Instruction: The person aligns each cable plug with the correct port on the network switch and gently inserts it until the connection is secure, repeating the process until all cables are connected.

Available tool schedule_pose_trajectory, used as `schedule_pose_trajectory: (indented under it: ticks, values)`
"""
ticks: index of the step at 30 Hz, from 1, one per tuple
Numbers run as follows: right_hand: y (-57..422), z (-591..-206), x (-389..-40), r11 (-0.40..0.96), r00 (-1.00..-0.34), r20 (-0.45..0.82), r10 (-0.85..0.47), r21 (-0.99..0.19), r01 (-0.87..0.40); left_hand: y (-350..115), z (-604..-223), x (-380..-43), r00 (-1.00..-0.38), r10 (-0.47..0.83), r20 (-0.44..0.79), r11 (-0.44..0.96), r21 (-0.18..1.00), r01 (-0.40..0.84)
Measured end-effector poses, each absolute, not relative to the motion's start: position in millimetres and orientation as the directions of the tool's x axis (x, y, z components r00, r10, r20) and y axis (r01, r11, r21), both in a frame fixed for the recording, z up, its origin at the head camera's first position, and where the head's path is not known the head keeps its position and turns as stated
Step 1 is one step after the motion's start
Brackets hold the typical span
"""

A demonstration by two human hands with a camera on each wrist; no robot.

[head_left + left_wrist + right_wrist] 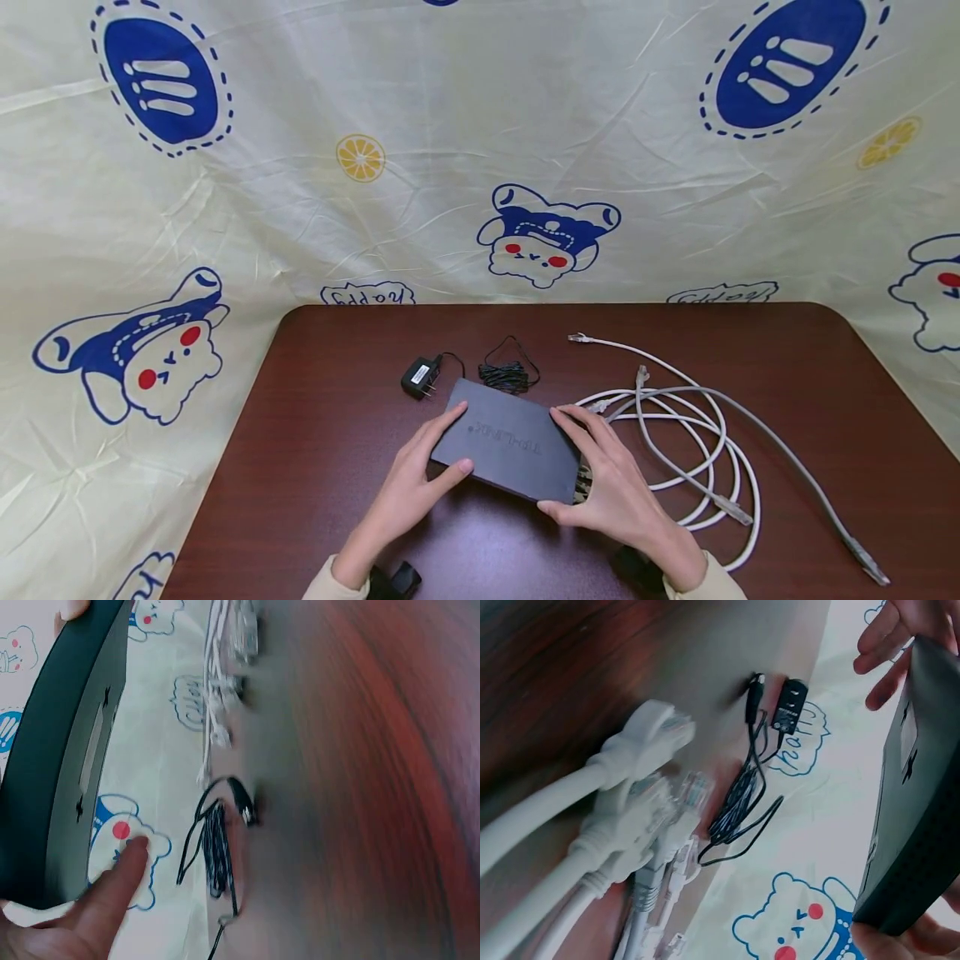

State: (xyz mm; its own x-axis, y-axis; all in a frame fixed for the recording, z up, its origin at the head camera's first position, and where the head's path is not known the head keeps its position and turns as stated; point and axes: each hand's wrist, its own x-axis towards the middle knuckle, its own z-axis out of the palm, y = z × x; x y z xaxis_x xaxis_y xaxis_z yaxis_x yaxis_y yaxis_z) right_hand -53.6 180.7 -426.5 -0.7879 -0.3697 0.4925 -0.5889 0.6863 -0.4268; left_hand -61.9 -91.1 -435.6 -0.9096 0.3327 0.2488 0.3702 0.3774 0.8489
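Note:
Both hands hold a dark grey TP-LINK network switch (504,442), tilted and raised over the table. My left hand (408,475) grips its left end, thumb over the front edge. The right hand (615,479) grips the right end, with metal ports (582,483) showing beside its thumb. In the left wrist view, the underside of the switch (91,742) has a pale label and cross-shaped mounting holes; one finger (120,889) of the left hand points out past it. Close to the right hand lie white Ethernet cables (738,467), their clear plugs (676,731) large in the right wrist view.
A black power adapter (421,377) lies behind the switch, its thin cord (506,377) bundled to the right. A grey cable (787,450) stretches toward the table's right front. The brown table (300,467) ends at the back against a printed cloth (420,217).

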Motion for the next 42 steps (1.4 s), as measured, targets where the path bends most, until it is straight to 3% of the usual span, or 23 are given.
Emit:
schedule_pose_trajectory:
  ticks: [6,12,22,31,42]
  values:
    - [176.6,-421.9,-50.7,0.703,-0.795,0.502,-0.340,-0.426,-0.569,-84.6,-433.0,-64.3,-0.938,0.305,0.167,0.115,0.971,0.210]
    - [173.0,-418.0,-49.8,0.702,-0.791,0.521,-0.322,-0.429,-0.569,-80.1,-430.1,-67.6,-0.966,0.239,0.098,-0.002,0.995,0.100]
    - [167.6,-415.4,-46.7,0.744,-0.824,0.470,-0.315,-0.417,-0.522,-74.4,-434.4,-73.3,-0.982,0.156,0.110,-0.177,0.981,0.081]
    - [168.4,-412.2,-41.8,0.746,-0.846,0.402,-0.350,-0.427,-0.511,-77.0,-432.3,-78.9,-0.977,0.166,0.138,-0.299,0.951,0.083]
    - [173.7,-411.8,-44.6,0.560,-0.846,0.379,-0.375,-0.635,-0.532,-85.0,-430.3,-83.5,-0.964,0.215,0.156,-0.339,0.938,0.076]
